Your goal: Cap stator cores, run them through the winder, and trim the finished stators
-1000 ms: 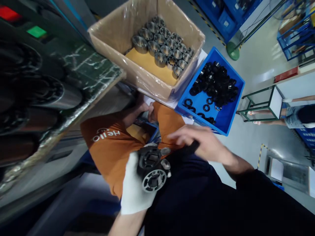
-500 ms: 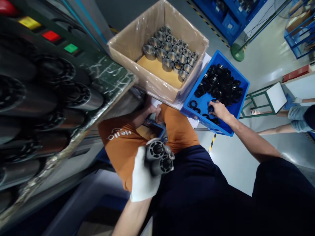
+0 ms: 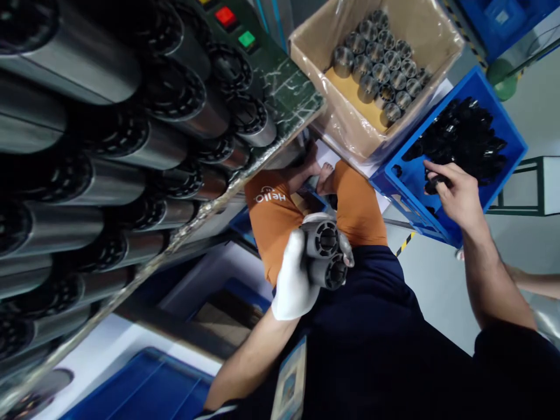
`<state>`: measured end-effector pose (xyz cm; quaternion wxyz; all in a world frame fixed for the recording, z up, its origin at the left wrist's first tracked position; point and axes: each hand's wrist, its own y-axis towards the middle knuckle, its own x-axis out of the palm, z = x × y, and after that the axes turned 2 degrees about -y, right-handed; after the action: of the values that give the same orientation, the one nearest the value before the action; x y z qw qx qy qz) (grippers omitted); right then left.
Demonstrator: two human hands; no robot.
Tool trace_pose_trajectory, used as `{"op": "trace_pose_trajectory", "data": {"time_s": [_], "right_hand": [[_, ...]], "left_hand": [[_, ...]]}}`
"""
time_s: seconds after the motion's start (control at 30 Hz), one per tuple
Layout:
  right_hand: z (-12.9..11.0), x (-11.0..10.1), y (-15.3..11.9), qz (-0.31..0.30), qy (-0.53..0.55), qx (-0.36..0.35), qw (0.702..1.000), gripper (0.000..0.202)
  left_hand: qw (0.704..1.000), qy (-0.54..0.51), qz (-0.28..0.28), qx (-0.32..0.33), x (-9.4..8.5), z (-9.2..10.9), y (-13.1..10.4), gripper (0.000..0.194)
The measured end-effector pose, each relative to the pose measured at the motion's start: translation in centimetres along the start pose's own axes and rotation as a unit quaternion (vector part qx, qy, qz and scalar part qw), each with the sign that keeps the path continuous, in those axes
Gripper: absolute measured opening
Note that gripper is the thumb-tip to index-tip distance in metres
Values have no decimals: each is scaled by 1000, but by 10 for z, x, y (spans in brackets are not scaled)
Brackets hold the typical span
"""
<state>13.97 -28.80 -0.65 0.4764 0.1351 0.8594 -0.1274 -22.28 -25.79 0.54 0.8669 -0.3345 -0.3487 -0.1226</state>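
My left hand, in a white glove, is closed around two grey metal cylinders. They sit side by side in front of my lap, and black slotted rings show at their ends. My bare right hand is over the near side of a blue crate, its thumb and fingers closed on a black plastic ring, partly hidden by the fingers. Farther back in the crate lies a heap of loose black parts.
On the left, many metal cylinders with black slotted ends stand on a green bench with red and green buttons. A plastic-lined cardboard box holds rows of metal rings. Another person's arm shows at far right.
My view has swung left, bringing more of the bench in. My right hand has come up from the crate's floor with the black ring. My left hand still holds both cylinders.
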Motion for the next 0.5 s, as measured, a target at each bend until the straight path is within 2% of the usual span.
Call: {"op": "trace_pose_trajectory", "data": {"time_s": [0.07, 0.1, 0.17, 0.23, 0.33, 0.4, 0.5], "right_hand": [[-52, 10, -25, 49, 87, -129, 987, 43], [-78, 16, -38, 50, 134, -176, 974, 55], [-126, 28, -59, 28, 187, -242, 952, 69], [-161, 37, -72, 1, 221, -264, 939, 74], [-185, 43, -76, -37, 257, -252, 932, 65], [-189, 45, -74, -47, 272, -255, 927, 58], [-188, 47, -72, -29, 259, -280, 924, 55]], "left_hand": [[1000, 7, 16, 23, 3, -1, -1, 64], [999, 14, 30, 38, 4, -2, -1, 64], [995, 32, 63, 75, 5, -4, -2, 62], [989, 54, 77, 116, 3, -5, -3, 59], [982, 95, 60, 155, -4, -7, -6, 56], [978, 116, 53, 163, -7, -7, -8, 56], [976, 120, 54, 175, -10, -8, -10, 53]]}}
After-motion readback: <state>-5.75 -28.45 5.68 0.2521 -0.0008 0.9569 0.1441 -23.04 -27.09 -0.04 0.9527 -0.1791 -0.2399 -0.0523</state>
